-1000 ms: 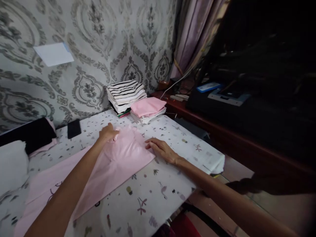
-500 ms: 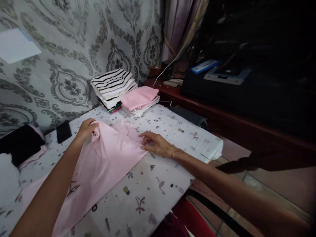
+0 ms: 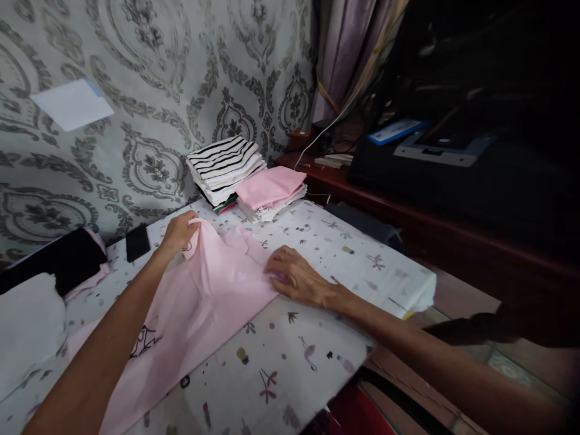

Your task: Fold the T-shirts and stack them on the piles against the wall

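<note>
Our left hand (image 3: 181, 232) pinched the thin, pale-pink, black-printed cloth garment (image 3: 222, 287); our right hand (image 3: 296, 279) lay curled at its edge, grip unclear, so uneven tension risked creases.

The counter (image 3: 317, 332) is looked down on from the wearer's head — facing forward, from close by — with left hand (image 3: 179, 232) and right hand (image 3: 296, 279) framed centrally and the wall (image 3: 154, 163) taken in beyond.
</note>
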Demonstrator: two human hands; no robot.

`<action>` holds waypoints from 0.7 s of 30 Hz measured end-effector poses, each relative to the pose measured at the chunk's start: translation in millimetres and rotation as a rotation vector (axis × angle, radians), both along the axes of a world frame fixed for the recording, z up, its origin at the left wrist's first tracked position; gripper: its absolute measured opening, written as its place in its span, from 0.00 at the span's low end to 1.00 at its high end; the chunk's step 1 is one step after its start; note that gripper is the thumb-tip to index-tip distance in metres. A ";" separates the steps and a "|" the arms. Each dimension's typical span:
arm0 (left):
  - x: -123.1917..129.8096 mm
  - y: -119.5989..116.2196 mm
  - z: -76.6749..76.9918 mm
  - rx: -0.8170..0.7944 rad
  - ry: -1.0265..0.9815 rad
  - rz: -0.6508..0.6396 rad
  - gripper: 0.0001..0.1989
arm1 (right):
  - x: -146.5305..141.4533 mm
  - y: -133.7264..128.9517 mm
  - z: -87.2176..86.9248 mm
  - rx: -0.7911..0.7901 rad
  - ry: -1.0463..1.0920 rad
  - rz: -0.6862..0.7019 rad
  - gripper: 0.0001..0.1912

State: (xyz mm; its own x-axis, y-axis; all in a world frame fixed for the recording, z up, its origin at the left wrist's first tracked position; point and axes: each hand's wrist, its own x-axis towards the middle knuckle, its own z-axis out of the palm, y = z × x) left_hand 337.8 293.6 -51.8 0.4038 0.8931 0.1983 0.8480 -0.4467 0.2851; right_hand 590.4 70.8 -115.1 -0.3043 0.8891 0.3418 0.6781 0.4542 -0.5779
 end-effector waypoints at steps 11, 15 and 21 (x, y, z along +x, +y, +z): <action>3.6 -6.0 10.5 -0.054 -0.128 -0.007 0.07 | -103.1 76.7 -2.7 -0.599 0.607 0.149 0.06; -3.1 -14.5 24.5 -0.098 -0.185 0.008 0.08 | -103.8 92.0 -8.5 -0.902 0.945 0.049 0.06; -10.1 -115.0 58.6 -0.133 -0.230 -0.209 0.08 | -93.8 98.0 -4.3 -1.005 1.198 0.008 0.14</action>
State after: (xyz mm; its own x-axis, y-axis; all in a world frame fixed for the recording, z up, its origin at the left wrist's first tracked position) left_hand 327.7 178.6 6.8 0.5389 0.8201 0.1927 0.6488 -0.5499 0.5260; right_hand 496.6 168.8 -119.4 -0.3049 0.8929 -0.3313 -0.3825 -0.4334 -0.8160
